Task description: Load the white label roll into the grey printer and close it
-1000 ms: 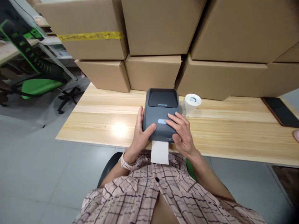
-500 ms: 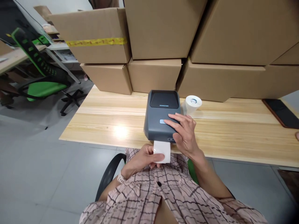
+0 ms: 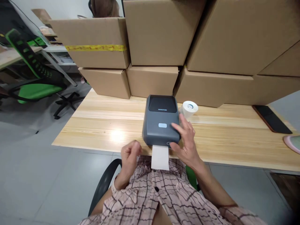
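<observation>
A dark grey label printer (image 3: 153,125) with a pale button stands near the front edge of the table. From its front slot a blank white label strip (image 3: 160,158) hangs over the edge. Left of the strip, my left hand (image 3: 129,157) is curled with its fingers closed; nothing shows in it. My right hand (image 3: 187,142) has its fingers spread at the printer's right front side, with fingertips at or close to the casing. A white label roll (image 3: 189,109) stands upright behind my right hand.
Cardboard boxes (image 3: 152,82) are stacked along the back of the wooden table (image 3: 93,125). A dark phone (image 3: 272,119) and a pink-rimmed round object (image 3: 292,143) lie at the right. A green chair (image 3: 38,90) stands at the left. Part of a person's head (image 3: 105,7) shows behind the boxes.
My left hand has let go of the label strip and moved left. My right hand's finger has come off the printer's button. More of the strip hangs out.
</observation>
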Demonstrator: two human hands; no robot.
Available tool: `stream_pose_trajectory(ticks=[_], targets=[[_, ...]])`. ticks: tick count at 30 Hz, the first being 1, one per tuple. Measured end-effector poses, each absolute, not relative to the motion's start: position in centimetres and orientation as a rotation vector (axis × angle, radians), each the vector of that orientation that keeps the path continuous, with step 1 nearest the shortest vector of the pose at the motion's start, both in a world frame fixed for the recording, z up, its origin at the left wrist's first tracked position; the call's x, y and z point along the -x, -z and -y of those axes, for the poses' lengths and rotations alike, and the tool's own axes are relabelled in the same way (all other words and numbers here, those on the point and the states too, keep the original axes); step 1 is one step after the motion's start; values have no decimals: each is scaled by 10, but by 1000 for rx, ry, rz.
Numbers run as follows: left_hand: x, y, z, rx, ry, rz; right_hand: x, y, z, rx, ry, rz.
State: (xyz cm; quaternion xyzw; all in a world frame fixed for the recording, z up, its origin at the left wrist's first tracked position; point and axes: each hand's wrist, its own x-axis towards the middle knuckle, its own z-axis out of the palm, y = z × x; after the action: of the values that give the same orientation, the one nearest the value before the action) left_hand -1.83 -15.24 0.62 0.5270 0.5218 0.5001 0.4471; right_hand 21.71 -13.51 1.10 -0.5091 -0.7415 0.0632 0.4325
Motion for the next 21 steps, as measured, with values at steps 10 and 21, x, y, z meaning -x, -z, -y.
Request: stream_pose_trajectory(ticks=[10, 21], targets=[[12, -17, 40, -1428, -1237, -1202, -231, -19, 109, 1179, -303, 1751], [-10, -4, -2, -1456, -997, -964, -242, -60, -11, 1182, -46, 1620]])
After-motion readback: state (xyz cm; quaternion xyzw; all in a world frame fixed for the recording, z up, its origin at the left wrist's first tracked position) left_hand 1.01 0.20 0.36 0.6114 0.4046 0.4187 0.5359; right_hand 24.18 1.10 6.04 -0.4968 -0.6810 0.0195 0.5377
